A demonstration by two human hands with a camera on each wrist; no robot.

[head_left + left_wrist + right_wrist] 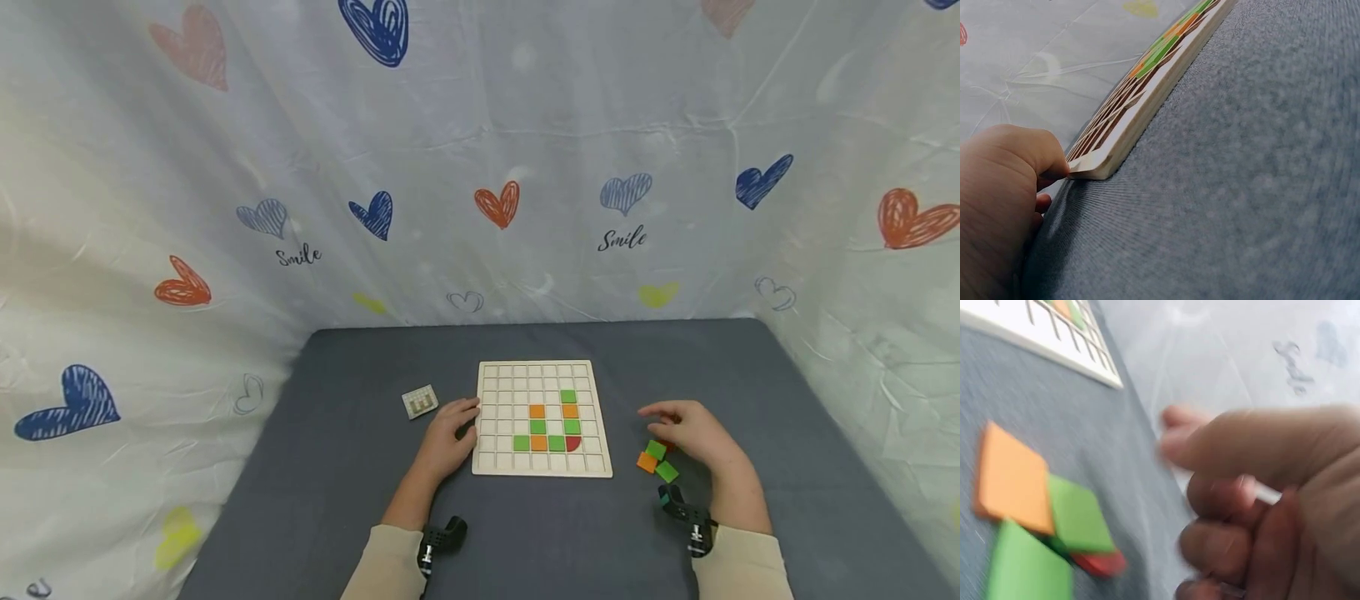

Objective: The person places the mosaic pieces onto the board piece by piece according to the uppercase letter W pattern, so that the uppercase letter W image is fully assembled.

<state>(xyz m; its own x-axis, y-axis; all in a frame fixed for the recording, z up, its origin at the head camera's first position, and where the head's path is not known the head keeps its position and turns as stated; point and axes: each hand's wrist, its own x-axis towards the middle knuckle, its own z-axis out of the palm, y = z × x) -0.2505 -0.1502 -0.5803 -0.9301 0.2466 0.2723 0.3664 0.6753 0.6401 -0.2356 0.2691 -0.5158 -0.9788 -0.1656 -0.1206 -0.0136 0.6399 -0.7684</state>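
A pale wooden grid board (498, 462) lies mid-table, with green tiles (567, 396), orange tiles (537, 411) and one red rounded tile (573, 443) in its cells. My left hand (447, 437) rests at the board's left edge, its fingertips touching the rim in the left wrist view. To the right of the board, my right hand (693, 433) hovers by a small pile, fingers loosely bent, with nothing seen between them. Two green tiles (666, 472), an orange tile (1013, 478) and a partly covered red tile (1102, 562) make up that pile.
A small beige card (420, 402) with a grid pattern lies left of the board, beyond the left hand. The dark grey table (555, 542) ends at a light curtain (450, 108) printed with hearts. Each wrist wears a black camera mount (442, 537).
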